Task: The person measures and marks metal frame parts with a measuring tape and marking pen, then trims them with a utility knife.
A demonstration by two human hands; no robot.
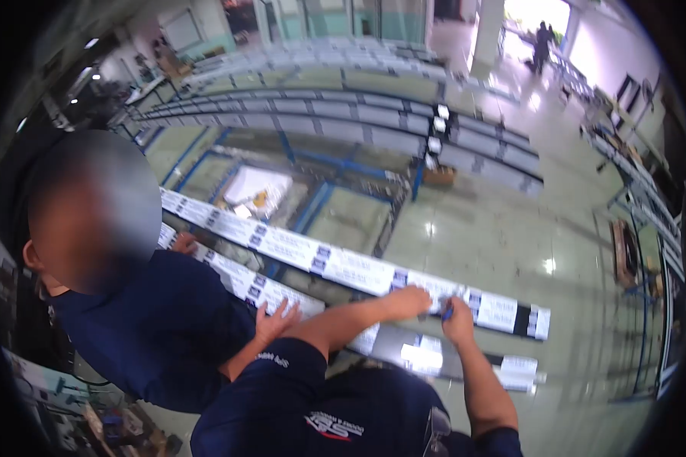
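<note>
My left hand [408,302] rests closed on a long profile [358,272] covered in white printed film; what its fingers hold, if anything, is hidden. Just to the right, my right hand [457,318] is wrapped round a small blue tool [448,311] at the same profile's near edge. Nearer to me lies a second profile [389,346], partly film-covered, with a bare shiny grey stretch. At the left, a co-worker [152,327] in a dark shirt has one hand [277,320] over the second profile and the other [184,244] farther along it.
Blue metal frames [316,209] stand beyond the profiles. A white sheet [258,186] with small items lies among them. Racks of long profiles [343,122] stretch across the back, and another rack [648,198] stands at the right. A distant person [542,49] is near the bright doorway.
</note>
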